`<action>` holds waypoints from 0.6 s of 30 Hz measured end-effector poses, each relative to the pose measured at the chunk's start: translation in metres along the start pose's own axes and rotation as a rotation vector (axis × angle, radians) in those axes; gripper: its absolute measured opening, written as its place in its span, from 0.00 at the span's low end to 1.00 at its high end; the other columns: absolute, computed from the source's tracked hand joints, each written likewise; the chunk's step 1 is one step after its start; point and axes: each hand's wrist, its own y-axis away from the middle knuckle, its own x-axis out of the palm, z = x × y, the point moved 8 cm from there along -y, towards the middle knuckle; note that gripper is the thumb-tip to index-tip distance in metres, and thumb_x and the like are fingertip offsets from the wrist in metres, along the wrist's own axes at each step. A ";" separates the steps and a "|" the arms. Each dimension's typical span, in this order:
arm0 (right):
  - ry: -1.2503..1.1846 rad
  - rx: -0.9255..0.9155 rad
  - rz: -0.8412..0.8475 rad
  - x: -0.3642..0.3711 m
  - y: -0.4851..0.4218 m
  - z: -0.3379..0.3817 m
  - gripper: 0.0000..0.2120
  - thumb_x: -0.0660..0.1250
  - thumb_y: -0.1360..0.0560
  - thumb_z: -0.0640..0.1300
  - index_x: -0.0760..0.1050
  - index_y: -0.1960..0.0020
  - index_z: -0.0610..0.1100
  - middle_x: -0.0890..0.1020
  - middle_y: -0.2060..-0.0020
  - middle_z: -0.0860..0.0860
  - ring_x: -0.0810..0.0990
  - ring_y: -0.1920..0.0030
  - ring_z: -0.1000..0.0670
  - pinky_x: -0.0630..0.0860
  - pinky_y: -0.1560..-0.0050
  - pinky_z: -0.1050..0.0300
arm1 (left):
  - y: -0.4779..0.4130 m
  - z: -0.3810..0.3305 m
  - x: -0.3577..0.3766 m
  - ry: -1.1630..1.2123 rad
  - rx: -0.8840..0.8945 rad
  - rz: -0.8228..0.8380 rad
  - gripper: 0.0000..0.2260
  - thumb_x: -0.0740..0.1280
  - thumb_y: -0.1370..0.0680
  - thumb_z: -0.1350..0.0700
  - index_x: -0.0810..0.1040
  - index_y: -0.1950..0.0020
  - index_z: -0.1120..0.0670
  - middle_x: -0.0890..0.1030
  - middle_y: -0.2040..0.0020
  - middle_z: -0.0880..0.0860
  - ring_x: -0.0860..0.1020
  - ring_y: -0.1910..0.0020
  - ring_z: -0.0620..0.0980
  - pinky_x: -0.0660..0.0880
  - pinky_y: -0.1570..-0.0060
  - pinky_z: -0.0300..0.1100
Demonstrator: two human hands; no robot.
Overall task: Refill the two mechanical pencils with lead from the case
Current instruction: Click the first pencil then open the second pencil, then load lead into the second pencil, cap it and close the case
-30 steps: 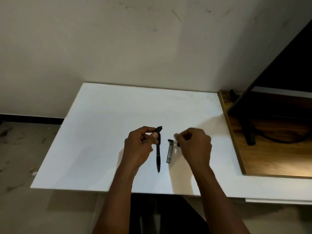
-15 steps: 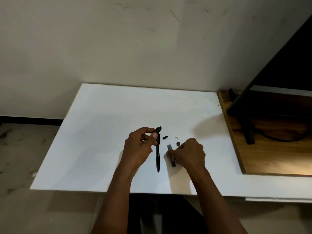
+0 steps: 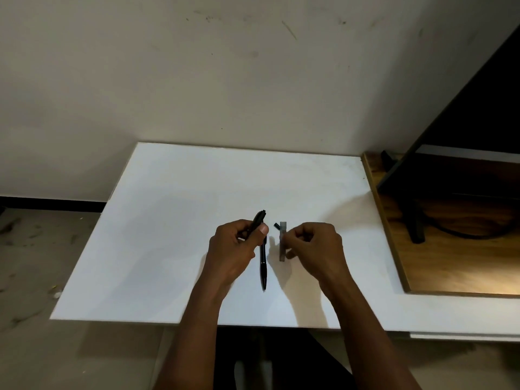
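Observation:
My left hand [image 3: 235, 253] grips a black mechanical pencil [image 3: 259, 219], whose top end sticks out past my thumb and points up and away. A second black mechanical pencil [image 3: 263, 267] lies on the white board [image 3: 168, 220] just right of that hand, tip toward me. My right hand [image 3: 315, 249] pinches the grey lead case [image 3: 282, 244] by its side and holds it lengthwise, parallel to the lying pencil. A small black piece [image 3: 276, 225] shows beside the case's far end; I cannot tell whether it is attached.
A wooden desk [image 3: 450, 263] adjoins the board on the right, with a dark stand [image 3: 416, 223] and a cable on it. A plain wall rises behind. The floor shows at the left, below the board's edge.
My right hand has come up off the board with the lead case in it and moved slightly away from me. The left hand has kept hold of its pencil.

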 end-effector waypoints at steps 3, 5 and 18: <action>-0.238 -0.068 0.124 0.005 0.001 0.009 0.05 0.74 0.25 0.45 0.84 0.57 0.44 0.88 0.65 0.49 0.86 0.63 0.52 0.73 0.66 0.60 | 0.001 0.000 -0.001 0.089 -0.031 -0.005 0.09 0.74 0.26 0.45 0.87 0.52 0.48 0.81 0.66 0.45 0.75 0.72 0.44 0.71 0.67 0.40; -0.355 -0.115 0.185 0.009 0.003 0.016 0.06 0.73 0.24 0.44 0.84 0.53 0.41 0.88 0.62 0.46 0.86 0.60 0.49 0.74 0.66 0.60 | 0.002 -0.001 -0.001 0.158 -0.041 0.002 0.07 0.76 0.27 0.47 0.87 0.54 0.48 0.81 0.69 0.42 0.74 0.73 0.42 0.70 0.71 0.35; -0.749 -0.017 0.183 0.004 -0.006 0.011 0.08 0.72 0.23 0.38 0.83 0.46 0.35 0.87 0.56 0.39 0.86 0.56 0.42 0.83 0.49 0.54 | 0.002 -0.010 -0.007 0.065 0.013 -0.016 0.05 0.78 0.29 0.55 0.87 0.54 0.51 0.78 0.75 0.40 0.73 0.76 0.36 0.65 0.67 0.37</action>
